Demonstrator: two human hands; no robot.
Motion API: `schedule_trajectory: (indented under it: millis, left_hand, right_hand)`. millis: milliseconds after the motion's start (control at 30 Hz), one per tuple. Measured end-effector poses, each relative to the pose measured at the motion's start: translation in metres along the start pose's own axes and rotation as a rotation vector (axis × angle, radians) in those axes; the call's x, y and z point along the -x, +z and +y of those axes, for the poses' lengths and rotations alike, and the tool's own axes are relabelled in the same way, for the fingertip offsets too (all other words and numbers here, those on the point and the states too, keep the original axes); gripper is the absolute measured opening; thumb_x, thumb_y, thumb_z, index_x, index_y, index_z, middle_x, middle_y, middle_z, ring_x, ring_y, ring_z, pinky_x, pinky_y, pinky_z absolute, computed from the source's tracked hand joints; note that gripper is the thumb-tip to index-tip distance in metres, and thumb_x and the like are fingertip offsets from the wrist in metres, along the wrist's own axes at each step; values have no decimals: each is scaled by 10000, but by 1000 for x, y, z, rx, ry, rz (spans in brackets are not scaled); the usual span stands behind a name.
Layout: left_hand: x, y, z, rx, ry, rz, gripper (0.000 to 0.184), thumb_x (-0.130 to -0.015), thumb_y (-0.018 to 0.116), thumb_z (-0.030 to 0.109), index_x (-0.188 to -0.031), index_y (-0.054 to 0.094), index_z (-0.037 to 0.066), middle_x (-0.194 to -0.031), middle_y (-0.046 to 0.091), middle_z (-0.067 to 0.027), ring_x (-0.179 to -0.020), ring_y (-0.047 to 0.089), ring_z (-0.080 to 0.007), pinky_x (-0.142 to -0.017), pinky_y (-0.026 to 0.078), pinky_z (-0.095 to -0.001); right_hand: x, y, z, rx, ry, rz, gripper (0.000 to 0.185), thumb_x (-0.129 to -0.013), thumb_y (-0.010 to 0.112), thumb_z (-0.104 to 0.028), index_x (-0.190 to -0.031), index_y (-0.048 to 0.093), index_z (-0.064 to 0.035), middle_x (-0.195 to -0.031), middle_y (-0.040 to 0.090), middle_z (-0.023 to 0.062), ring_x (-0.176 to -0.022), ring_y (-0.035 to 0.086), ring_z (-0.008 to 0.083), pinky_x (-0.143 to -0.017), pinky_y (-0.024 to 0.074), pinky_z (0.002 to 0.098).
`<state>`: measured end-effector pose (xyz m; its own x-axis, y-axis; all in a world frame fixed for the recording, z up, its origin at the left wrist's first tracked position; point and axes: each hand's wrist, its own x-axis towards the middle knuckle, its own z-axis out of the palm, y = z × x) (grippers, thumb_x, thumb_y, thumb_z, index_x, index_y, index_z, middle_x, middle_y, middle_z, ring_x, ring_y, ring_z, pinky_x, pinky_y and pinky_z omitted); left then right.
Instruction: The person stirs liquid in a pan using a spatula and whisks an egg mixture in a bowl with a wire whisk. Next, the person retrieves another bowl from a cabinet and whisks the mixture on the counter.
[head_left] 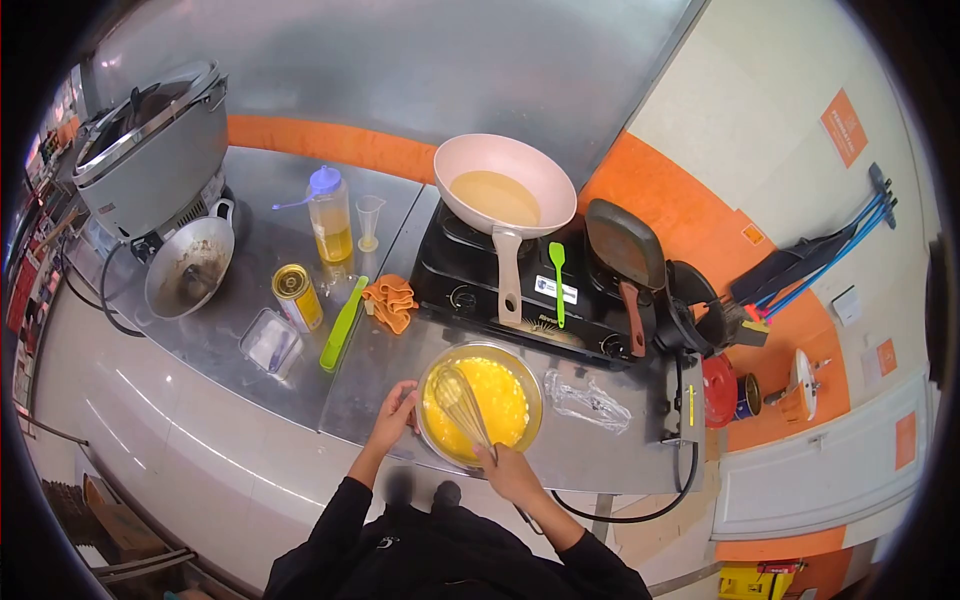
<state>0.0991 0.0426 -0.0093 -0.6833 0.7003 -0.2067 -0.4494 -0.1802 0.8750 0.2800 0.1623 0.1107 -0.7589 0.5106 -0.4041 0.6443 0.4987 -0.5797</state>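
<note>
A metal mixing bowl [541,405] stands on the steel counter, holding yellow beaten egg [505,395] with pale bubbles. My left hand [397,412] grips the bowl's left rim, fingers closed against it. In my right hand [510,474] is a wire whisk [457,395]; its wires dip into the egg and its handle slants back toward me. Just right of the bowl lies crumpled clear plastic wrap [588,402]. An orange cloth [391,303] is bunched behind the bowl, beside a lime-green utensil [344,325].
Behind the bowl, a black gas stove [455,275] carries a pink frying pan [455,160] with liquid, a green spatula [557,285] and a dark square pan [625,245]. Leftward are an oil bottle [328,215], small measuring cup [369,222], yellow can [297,297], clear container [271,343] and wok [190,265].
</note>
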Motion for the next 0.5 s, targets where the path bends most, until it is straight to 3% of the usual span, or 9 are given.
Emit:
schedule_trajectory:
  millis: [133,233,500]
  left_hand:
    - [4,2,9,19,-41,15,290,-886,506,221,-1126,449,71,-608,512,-12,-512,514,-87,-509,438,-227]
    - [-5,-7,-6,71,-3,33,251,-885,498,219,-1091,489,75,-633,516,-2,-591,520,-84,-581,427,-220]
    - [1,-5,6,99,-77,26,266,-890,468,270,-1064,510,73,-654,465,21,-612,468,-70,-594,384,-212]
  right_hand:
    - [22,9,15,53,-86,-10,541,-863,434,-455,-829,533,76,-709,565,299,-712,563,445,-647,433,485]
    - [48,-21,4,103,-17,-69,524,-865,434,-454,-824,529,59,-688,564,293,-703,561,449,-631,431,480]
    - [85,-63,-13,-25,50,53,461,-858,496,-394,-747,503,53,-595,520,258,-595,539,425,-541,399,450]
